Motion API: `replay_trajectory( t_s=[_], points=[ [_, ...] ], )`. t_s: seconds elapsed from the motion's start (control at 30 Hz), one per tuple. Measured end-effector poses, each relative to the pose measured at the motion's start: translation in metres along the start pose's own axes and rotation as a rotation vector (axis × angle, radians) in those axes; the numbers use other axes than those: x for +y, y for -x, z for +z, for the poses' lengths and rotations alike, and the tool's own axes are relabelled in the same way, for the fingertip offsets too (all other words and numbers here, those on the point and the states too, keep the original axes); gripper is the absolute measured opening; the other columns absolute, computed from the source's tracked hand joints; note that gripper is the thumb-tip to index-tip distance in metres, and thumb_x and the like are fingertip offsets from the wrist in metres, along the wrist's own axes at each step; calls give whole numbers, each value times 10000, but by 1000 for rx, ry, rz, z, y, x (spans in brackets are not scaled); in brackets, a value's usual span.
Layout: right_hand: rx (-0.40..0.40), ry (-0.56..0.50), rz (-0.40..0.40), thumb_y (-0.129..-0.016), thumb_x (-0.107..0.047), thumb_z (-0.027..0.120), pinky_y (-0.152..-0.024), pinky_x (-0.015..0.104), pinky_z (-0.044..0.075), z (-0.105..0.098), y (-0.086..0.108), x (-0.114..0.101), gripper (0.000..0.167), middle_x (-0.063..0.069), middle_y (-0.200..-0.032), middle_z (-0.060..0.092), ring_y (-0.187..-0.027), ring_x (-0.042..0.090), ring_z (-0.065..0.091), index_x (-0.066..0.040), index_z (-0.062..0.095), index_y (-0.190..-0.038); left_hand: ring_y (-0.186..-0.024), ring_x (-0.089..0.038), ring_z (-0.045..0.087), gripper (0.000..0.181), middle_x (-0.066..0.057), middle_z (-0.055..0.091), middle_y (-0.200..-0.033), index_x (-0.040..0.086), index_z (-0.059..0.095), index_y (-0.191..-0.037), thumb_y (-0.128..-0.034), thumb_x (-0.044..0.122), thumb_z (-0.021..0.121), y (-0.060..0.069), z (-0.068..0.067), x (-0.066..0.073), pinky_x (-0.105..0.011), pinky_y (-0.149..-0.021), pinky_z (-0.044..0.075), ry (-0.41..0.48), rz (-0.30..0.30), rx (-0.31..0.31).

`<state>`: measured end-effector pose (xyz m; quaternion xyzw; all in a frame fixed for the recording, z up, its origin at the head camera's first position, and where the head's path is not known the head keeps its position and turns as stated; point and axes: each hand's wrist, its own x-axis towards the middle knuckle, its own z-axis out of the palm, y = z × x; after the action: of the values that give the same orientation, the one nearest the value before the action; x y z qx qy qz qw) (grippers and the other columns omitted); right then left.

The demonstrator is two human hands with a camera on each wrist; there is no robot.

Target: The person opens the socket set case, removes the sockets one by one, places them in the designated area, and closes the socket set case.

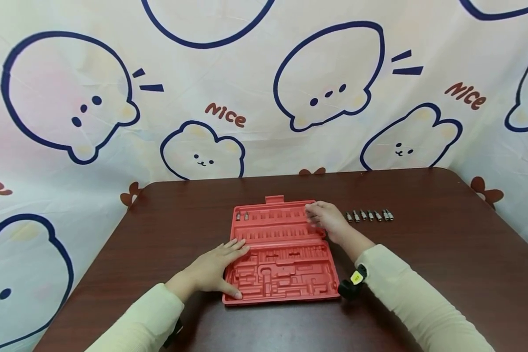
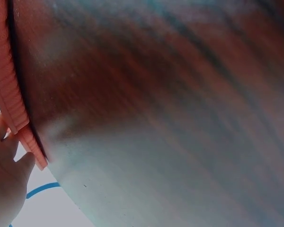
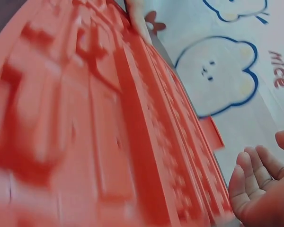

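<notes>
An open red plastic tool case lies flat on the table, full of moulded recesses. My left hand rests on its left edge, fingers spread over the rim and the thumb near the front corner; the left wrist view catches only part of this hand. Over the upper right corner of the case is my right hand. In the right wrist view its fingers are loosely bent, the thumb stands apart, and nothing shows between them. Two small metal sockets sit at the left of the top row.
Several small metal sockets lie in a row on the dark brown table, to the right of the case. A white curtain with cartoon bears hangs behind the table and at both sides.
</notes>
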<state>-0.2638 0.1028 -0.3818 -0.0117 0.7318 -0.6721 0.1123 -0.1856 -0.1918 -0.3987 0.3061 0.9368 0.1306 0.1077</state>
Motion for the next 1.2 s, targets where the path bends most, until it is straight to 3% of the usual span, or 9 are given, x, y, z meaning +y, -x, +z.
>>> replay_trajectory(
  t_s=[0.27,0.43,0.7,0.83,0.93,1.2],
  points=[
    [-79,17,16,-898,-241,466,-792,377,424,36,-17,-9,349,205,-1042,501,-895,287,511,57,493,-1077,-1289,-192,107,1023,-10,195,-1415,170,283,-1362,-541,704,580,-3,0,0,-402,-999,173,-9,8,11],
    [-131,54,13,-876,-220,509,-812,367,420,55,-30,-10,317,195,-1074,528,-928,277,524,25,526,-1077,-1288,-202,113,1020,-19,198,-1414,164,287,-1360,-546,703,580,-2,0,-2,-404,-999,170,-15,16,13],
    [-163,225,14,-860,-214,539,-784,338,435,81,-51,-8,251,119,-1067,559,-886,216,544,-39,577,-1036,-1288,-197,106,1016,-17,192,-1416,165,284,-1362,-550,695,588,-3,-2,-1,-406,-999,170,-6,9,-3],
    [-167,321,-40,-863,-190,533,-806,354,414,91,-58,-7,214,111,-1160,499,-965,231,500,-66,592,-1027,-1289,-191,102,1015,-11,190,-1416,170,280,-1363,-549,692,590,-2,-2,0,-415,-996,171,11,1,-12],
    [-178,398,-71,-861,-177,537,-799,348,408,97,-62,-7,204,89,-1119,519,-952,216,489,-83,604,-1029,-1288,-192,104,1013,-12,193,-1415,169,280,-1363,-552,697,581,0,0,-1,-418,-995,174,14,-2,-18],
    [-244,553,-49,-852,-168,545,-848,362,381,110,-73,-7,207,67,-1092,528,-963,207,458,-90,604,-1034,-1287,-194,112,1008,-20,206,-1410,149,292,-1358,-562,694,583,0,0,-1,-401,-999,170,0,9,-5]
  ],
)
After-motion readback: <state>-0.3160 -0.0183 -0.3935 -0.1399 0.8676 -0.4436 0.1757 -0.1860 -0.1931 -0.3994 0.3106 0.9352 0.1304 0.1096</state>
